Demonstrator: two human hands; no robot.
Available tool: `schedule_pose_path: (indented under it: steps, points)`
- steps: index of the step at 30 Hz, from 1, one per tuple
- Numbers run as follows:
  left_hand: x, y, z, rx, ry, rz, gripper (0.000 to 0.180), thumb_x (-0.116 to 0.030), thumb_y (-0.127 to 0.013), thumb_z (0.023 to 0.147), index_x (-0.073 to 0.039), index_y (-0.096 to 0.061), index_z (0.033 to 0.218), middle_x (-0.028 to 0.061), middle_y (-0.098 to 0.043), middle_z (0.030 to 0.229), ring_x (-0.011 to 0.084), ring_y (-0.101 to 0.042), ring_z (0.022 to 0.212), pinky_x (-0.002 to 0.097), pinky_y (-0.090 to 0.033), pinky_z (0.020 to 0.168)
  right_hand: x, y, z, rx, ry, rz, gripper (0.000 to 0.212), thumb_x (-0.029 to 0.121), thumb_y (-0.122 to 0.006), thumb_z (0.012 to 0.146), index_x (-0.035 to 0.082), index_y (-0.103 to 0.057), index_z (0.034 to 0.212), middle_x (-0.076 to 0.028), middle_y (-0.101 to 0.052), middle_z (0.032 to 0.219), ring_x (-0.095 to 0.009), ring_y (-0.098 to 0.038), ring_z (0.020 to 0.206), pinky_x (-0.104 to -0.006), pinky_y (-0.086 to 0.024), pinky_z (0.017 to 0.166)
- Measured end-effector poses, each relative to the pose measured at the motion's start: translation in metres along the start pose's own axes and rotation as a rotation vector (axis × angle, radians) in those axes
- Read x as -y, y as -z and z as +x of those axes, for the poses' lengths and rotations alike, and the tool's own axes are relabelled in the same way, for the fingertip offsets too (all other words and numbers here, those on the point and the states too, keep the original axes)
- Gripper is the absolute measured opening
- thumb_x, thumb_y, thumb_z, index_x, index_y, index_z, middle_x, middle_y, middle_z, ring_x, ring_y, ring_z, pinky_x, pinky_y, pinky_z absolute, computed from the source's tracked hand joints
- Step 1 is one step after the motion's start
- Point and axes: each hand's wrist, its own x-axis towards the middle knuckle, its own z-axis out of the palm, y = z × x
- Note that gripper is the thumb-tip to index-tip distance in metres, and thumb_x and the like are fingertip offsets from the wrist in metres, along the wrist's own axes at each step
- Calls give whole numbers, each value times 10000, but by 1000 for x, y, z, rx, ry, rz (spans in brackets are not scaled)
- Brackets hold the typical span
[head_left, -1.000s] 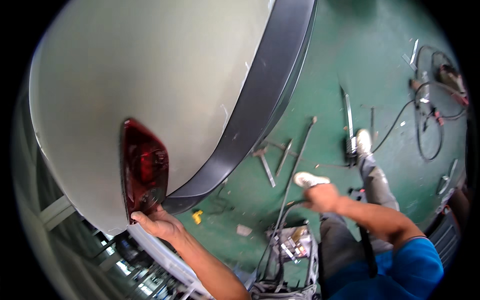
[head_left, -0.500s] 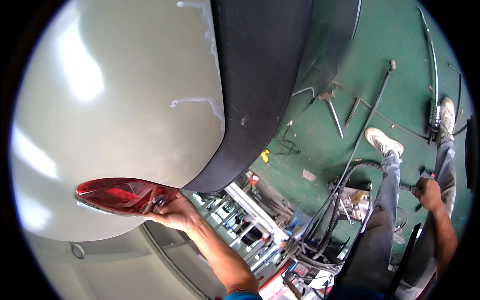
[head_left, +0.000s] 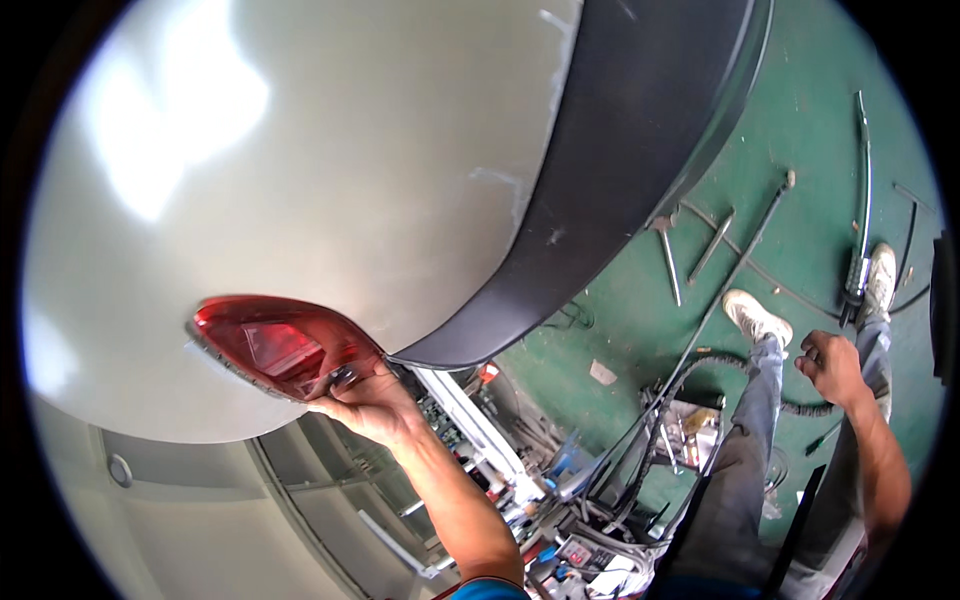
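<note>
My left hand [head_left: 375, 405] grips the near end of a red tail light [head_left: 285, 345], fingers curled round its edge. The lamp lies against the pale silver-beige car panel [head_left: 350, 200]; whether it is fastened cannot be seen. By my fingertips a small dark round part [head_left: 343, 377] shows at the lamp's end. My right hand [head_left: 835, 368] hangs over my legs, its fingers loosely bent and apart, with nothing visible in them. Below it, a thin dark tool [head_left: 822, 438], perhaps a screwdriver, appears beside my leg.
Black trim [head_left: 600, 200] borders the panel. On the green floor [head_left: 810, 130] lie a hammer [head_left: 668, 262], a metal bar [head_left: 712, 246], a long rod [head_left: 745, 255] and a ribbed hose [head_left: 720, 360]. Cluttered parts and cables [head_left: 590, 545] fill the lower middle.
My view has shifted, so the lamp and left hand sit higher and farther right. The right hand has risen and loosened; the dark tool formerly at it no longer shows in its fingers.
</note>
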Motion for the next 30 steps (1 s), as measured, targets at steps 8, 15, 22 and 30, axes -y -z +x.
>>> schedule_pose_path:
  steps: [8,15,22,30]
  points:
    - [6,-1,6,-14,-3,-59,647,-569,-607,929,-75,-497,1332,128,-456,1493,296,-463,1360,480,-407,1137,226,65,23,-127,603,180,258,180,-789,786,11,-655,927,-149,-654,816,-346,-666,744,-431,-545,677]
    - [8,4,13,21,-98,-18,749,-566,-556,972,-25,-404,1467,160,-472,1466,337,-507,1311,509,-425,1113,431,70,11,-606,1191,341,457,91,-815,737,-11,-596,1125,-144,-630,884,-332,-648,757,-397,-543,658]
    - [8,7,10,11,-116,-40,746,-575,-516,988,-24,-374,1471,167,-468,1455,334,-511,1297,531,-431,1092,488,56,6,-730,1133,341,494,93,-861,762,-13,-586,1159,-119,-677,938,-183,-677,781,-305,-567,693]
    - [18,3,7,-81,-151,-60,761,-524,-520,1009,-5,-264,1504,187,-392,1492,333,-478,1311,520,-432,1081,500,54,9,-743,1034,252,354,94,-866,780,2,-561,937,-84,-675,788,-132,-660,729,-285,-556,664]
